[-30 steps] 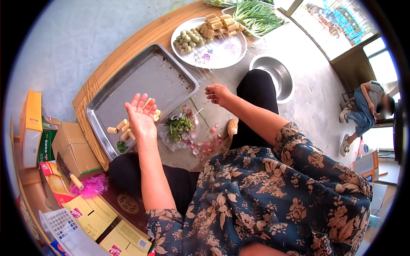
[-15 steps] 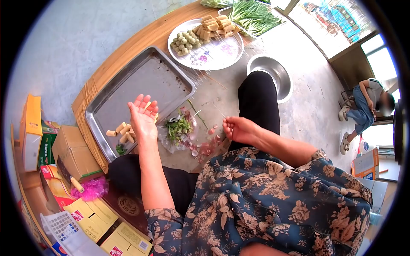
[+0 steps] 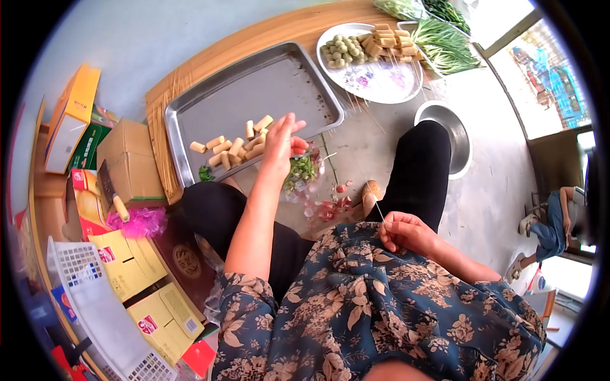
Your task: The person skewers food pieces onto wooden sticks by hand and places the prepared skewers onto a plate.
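Over concrete floor (image 3: 492, 162), a thin skewer (image 3: 379, 209) pinched in the right hand (image 3: 406, 233) points toward eleven o'clock; careless aim could prick the left hand (image 3: 283, 141) at ten, its grip unclear. Beyond, tan pieces (image 3: 237, 147) lie in the tray (image 3: 254, 82).

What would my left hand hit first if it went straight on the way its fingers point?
Probably the metal tray: your left hand points toward its far rim, though one view leaves the depth between them unclear.
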### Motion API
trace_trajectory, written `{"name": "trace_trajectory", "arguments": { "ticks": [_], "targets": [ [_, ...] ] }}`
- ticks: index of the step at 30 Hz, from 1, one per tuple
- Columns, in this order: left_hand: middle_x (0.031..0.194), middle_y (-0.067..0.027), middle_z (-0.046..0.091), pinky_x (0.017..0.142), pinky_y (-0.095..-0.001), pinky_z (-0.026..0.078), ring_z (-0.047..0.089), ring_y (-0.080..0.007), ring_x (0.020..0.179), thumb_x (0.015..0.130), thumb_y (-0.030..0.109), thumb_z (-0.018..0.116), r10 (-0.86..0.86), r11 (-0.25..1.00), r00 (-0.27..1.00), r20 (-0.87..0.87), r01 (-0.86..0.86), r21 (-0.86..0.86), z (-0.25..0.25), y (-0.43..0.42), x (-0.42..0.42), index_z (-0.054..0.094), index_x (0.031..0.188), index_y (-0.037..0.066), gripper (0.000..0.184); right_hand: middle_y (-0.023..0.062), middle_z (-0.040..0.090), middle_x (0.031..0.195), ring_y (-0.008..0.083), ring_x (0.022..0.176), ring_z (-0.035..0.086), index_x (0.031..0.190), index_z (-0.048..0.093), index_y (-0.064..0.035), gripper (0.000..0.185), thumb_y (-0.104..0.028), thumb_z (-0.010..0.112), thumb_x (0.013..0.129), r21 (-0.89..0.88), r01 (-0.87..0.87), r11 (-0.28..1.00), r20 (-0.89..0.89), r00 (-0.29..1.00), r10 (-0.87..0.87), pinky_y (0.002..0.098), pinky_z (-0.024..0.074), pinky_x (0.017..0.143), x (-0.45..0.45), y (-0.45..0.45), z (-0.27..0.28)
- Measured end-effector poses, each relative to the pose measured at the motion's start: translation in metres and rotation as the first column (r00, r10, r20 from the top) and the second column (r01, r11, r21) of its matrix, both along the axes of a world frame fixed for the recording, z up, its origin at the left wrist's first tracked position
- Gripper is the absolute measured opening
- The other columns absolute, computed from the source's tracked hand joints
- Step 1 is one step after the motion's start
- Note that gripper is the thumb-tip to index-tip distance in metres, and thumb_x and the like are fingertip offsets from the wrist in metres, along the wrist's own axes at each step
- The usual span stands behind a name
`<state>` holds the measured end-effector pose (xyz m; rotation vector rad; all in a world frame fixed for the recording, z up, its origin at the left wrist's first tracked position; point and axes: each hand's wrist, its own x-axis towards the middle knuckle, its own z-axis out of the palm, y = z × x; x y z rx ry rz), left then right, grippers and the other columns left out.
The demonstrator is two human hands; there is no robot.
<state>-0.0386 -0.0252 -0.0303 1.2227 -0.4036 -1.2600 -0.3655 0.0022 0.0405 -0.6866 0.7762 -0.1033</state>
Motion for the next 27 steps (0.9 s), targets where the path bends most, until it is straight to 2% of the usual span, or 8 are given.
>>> {"name": "trace_trajectory", "arguments": {
  "ticks": [4,7,9,14,17,23,26,27],
  "targets": [
    [0.116,-0.0208,0.055,0.047,-0.0237,0.043,0.052,-0.0117,0.055,0.091,0.045,0.053,-0.056,0.998,0.998,0.001,0.056,0.024,0.004,0.002,-0.003,0.039,0.128,-0.001,0.061,0.0025,0.057,0.073,0.0086,0.059,0.05,0.081,0.056,-0.0062,0.017,-0.016,0.05,0.094,-0.111,-0.126,0.986,-0.07,0.99,0.118,0.0202,0.0357,0.051,0.005,0.002,0.022],
    [0.108,-0.0195,0.059,0.046,-0.0236,0.042,0.05,-0.0106,0.053,0.093,0.041,0.051,-0.057,0.998,0.998,-0.041,0.056,-0.027,0.009,0.002,-0.002,0.041,0.127,0.0,0.054,-0.0009,0.052,0.07,0.0051,0.055,0.042,0.08,0.054,-0.006,0.015,-0.014,0.051,0.093,-0.181,-0.21,0.961,-0.062,0.977,0.202,0.0191,0.0333,0.05,0.01,0.0,0.024],
    [0.105,-0.0186,0.06,0.046,-0.0237,0.042,0.05,-0.0104,0.053,0.094,0.038,0.051,-0.059,0.996,0.995,-0.075,0.054,-0.068,0.008,0.001,0.0,0.042,0.125,0.001,0.049,-0.0013,0.052,0.07,0.0045,0.055,0.042,0.08,0.054,-0.0058,0.015,-0.014,0.051,0.093,-0.19,-0.25,0.949,-0.086,0.968,0.238,0.0186,0.033,0.049,0.013,-0.003,0.02],
    [0.085,-0.0106,0.063,0.046,-0.0219,0.043,0.053,-0.0094,0.052,0.093,0.018,0.051,0.073,0.984,0.985,-0.157,-0.097,-0.15,-0.002,0.001,0.01,0.053,0.115,0.004,0.026,-0.0014,0.052,0.069,0.0029,0.056,0.043,0.08,0.054,-0.0053,0.017,-0.016,0.052,0.093,-0.203,-0.323,0.924,-0.133,0.944,0.301,0.0175,0.0326,0.047,0.019,-0.008,0.011],
    [0.082,-0.008,0.063,0.048,-0.0222,0.044,0.055,-0.0092,0.055,0.093,0.014,0.05,0.073,0.98,0.984,-0.162,-0.1,-0.169,-0.003,0.002,0.013,0.054,0.113,0.004,0.023,0.0009,0.06,0.078,0.0057,0.065,0.052,0.085,0.059,-0.0034,0.015,-0.015,0.053,0.093,-0.266,-0.411,0.872,-0.158,0.911,0.381,0.0186,0.0414,0.059,0.022,-0.015,0.004],
    [0.08,-0.0065,0.062,0.05,-0.0225,0.046,0.056,-0.0089,0.056,0.093,0.013,0.05,0.072,0.979,0.986,-0.153,-0.099,-0.177,0.003,0.004,0.013,0.054,0.112,0.005,0.022,0.0016,0.06,0.08,0.0064,0.068,0.053,0.085,0.058,-0.0035,0.013,-0.013,0.053,0.091,-0.334,-0.409,0.849,-0.106,0.911,0.397,0.0191,0.0435,0.061,0.04,-0.026,0.01],
    [0.082,-0.0074,0.061,0.053,-0.0254,0.047,0.055,-0.0115,0.058,0.094,0.013,0.049,0.02,0.986,0.99,-0.142,-0.043,-0.16,0.009,0.005,0.009,0.053,0.117,0.006,0.025,0.004,0.062,0.078,0.0078,0.064,0.056,0.087,0.058,-0.0019,0.019,-0.018,0.051,0.094,-0.431,-0.373,0.822,-0.098,0.925,0.368,0.0207,0.0436,0.059,0.058,-0.033,0.011],
    [0.081,-0.007,0.061,0.054,-0.0252,0.048,0.056,-0.0114,0.059,0.094,0.013,0.049,-0.055,0.983,0.989,-0.137,0.029,-0.181,0.01,0.005,0.007,0.052,0.117,0.005,0.025,0.0039,0.062,0.078,0.0076,0.064,0.056,0.088,0.058,-0.0017,0.019,-0.018,0.05,0.095,-0.432,-0.345,0.833,-0.099,0.937,0.336,0.0206,0.0433,0.058,0.066,-0.036,0.01]
  ]
}}
